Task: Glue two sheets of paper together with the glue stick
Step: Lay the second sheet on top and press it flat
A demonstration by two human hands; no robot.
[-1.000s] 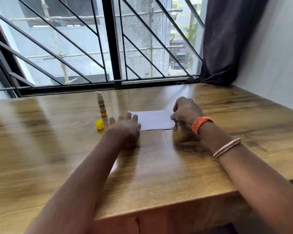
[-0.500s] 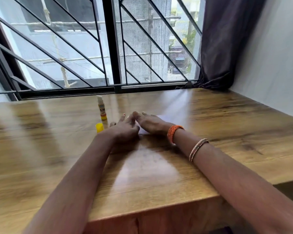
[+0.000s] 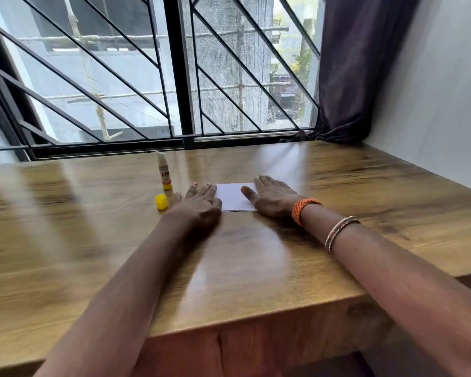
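Note:
A small white stack of paper point(image 3: 233, 196) lies flat on the wooden table point(image 3: 256, 268). My left hand point(image 3: 199, 204) rests palm down on its left edge, fingers spread. My right hand point(image 3: 272, 197) lies flat on its right part, also palm down. Neither hand grips anything. The glue stick point(image 3: 164, 171) stands upright and uncapped to the left of the paper, its white glue showing at the top. Its yellow cap point(image 3: 161, 201) sits on the table just in front of it, close to my left little finger.
A barred window point(image 3: 174, 77) runs along the table's far edge. A dark curtain point(image 3: 359, 69) hangs at the back right beside a white wall point(image 3: 433, 104). The table's front edge point(image 3: 256, 319) is near me.
My right hand has slid from the left side of the paper to its right side, palm flat. One second ago it was curled at the right edge. The left hand stayed put.

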